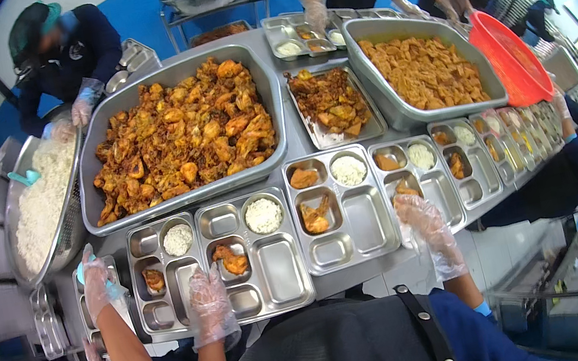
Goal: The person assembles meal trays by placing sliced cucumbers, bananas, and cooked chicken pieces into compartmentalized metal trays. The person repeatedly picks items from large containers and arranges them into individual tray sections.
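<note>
My left hand [211, 310], in a clear plastic glove, lies with fingers drawn together at the meeting edges of two divided metal trays, gripping the near edge of the second tray [279, 271]. Close to its fingertips is a piece of fried chicken [230, 259] in that tray. My right hand [427, 226], gloved likewise, reaches over another divided tray [450, 210]. Its fingers are closed on a piece of chicken [404, 189] in a small compartment, and the glove partly hides the hold. Rice [264, 216] and orange-brown pieces [304, 177] sit in other compartments.
Beyond the trays stand a big pan of fried chicken [188, 132], a smaller chicken tray [330, 103], a pan of sauced pieces [424, 71] and a red basin [511, 56]. At left, a co-worker's gloved hand [96, 282] is beside a rice bowl [39, 209]. Several co-workers surround the table.
</note>
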The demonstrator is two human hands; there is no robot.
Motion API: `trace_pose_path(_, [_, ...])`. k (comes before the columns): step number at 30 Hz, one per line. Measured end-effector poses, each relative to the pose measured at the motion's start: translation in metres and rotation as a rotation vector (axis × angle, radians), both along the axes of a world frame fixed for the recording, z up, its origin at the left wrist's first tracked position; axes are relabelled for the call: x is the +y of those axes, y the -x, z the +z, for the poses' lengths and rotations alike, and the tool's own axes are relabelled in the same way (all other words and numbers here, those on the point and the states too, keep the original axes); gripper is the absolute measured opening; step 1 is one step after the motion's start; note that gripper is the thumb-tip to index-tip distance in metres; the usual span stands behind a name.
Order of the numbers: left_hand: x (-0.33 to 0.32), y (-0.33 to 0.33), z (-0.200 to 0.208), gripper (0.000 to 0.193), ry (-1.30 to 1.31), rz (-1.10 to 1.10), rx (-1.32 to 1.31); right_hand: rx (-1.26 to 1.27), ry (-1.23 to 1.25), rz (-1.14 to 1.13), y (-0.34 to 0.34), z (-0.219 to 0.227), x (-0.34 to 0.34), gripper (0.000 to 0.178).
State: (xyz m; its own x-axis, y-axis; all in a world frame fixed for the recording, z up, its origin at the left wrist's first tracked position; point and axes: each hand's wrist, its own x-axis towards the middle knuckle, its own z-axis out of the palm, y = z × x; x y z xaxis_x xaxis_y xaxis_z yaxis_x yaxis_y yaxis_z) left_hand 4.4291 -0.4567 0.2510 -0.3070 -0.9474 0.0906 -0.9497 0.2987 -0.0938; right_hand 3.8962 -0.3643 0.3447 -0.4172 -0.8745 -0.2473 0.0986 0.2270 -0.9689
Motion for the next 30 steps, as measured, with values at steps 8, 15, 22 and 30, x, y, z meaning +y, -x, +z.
trace_pose_path(8, [-0.01, -0.01, -0.039, 0.035, 0.102, 0.151, 0.122, -0.022, -0.128, 0.196, 0.069, 0.004, 0.022, 0.041])
trace_pose_path(15, [0.008, -0.031, 0.049, 0.035, 0.235, 0.163, -0.1, -0.112, -0.002, 0.317, 0.061, 0.015, -0.017, 0.034])
trace_pose_path(22, [0.025, -0.132, 0.054, 0.037, 0.426, 0.535, 0.063, 0.441, 0.267, 0.712, -0.115, 0.108, -0.146, 0.041])
trace_pose_path(30, [0.013, -0.162, 0.053, 0.034, 0.073, 0.572, 0.253, 1.152, 0.337, 0.838, -0.298, 0.165, -0.312, 0.048])
